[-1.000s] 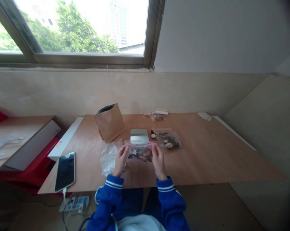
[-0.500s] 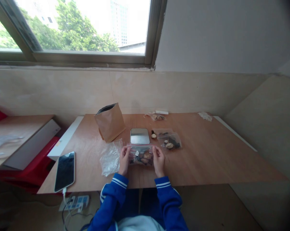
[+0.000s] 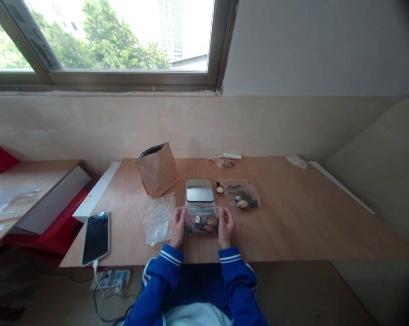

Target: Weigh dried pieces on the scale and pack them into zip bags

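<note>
A clear zip bag (image 3: pixel 202 222) with a red seal line stretches between my hands, low over the table near its front edge. Brown and dark dried pieces and a small white packet show inside it. My left hand (image 3: pixel 178 225) pinches its upper left corner, and my right hand (image 3: pixel 226 226) pinches the upper right one. Just behind the bag lies a flat scale (image 3: pixel 200 190) with a shiny silver plate. Beside my left hand is a pile of clear plastic bags (image 3: pixel 158 221). To the scale's right sits a loose dark and pale dried piece (image 3: pixel 220 188).
Filled zip bags (image 3: pixel 243 198) lie right of the scale. A brown paper bag (image 3: pixel 159 171) stands open at back left. Another small bag (image 3: pixel 227 162) is near the wall. A phone (image 3: pixel 96 237) with a charging cable rests at the front left edge.
The view has shifted slightly, moving the table items a little. Both hands still hold the zip bag by its top corners, and it now sits slightly lower relative to the scale.
</note>
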Demonstrator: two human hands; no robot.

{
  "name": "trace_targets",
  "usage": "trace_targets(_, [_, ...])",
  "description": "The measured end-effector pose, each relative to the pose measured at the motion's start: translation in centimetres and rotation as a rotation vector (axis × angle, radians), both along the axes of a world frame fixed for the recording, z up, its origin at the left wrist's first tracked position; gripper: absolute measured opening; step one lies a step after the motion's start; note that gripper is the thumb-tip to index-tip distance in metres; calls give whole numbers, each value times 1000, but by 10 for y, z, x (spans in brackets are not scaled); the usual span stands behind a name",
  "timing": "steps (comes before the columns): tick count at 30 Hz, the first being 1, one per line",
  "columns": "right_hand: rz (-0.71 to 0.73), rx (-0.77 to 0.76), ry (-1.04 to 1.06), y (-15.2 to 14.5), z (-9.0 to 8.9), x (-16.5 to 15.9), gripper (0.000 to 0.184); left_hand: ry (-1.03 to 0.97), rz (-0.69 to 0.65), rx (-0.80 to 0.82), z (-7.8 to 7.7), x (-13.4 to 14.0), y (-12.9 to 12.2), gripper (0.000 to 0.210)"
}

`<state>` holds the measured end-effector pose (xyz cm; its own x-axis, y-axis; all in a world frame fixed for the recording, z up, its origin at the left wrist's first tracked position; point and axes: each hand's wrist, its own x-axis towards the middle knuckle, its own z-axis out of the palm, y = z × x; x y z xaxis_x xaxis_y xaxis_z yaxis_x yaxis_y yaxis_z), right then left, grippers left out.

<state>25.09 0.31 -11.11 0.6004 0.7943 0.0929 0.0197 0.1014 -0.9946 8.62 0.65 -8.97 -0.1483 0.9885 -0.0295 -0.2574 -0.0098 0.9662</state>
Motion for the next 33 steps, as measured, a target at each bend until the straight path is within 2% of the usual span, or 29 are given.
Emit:
trace_targets(5, [-9,0,-27,-1,1,0,46,20,32,-5,1,-1,-2,38])
trace_targets(9, [-16,-11,-31,-2,1,1,44,13,10,-28,3,1,-2,38])
trace_targets(13, [-14,-8,-44,-2,-2,2,43,39,39,15,2,1,-1,35])
trace_targets(20, [-144,-32,-44,1,-10,4,52,133,24,69,-6,-2,1,30])
trace_targets(24, [-129,-41,9,2,-9,4,56,125,14,55,-10,-2,1,32])
trace_targets(33, [-78,-27,17,1,-11,4,51,159,19,68,-9,-2,2,32])
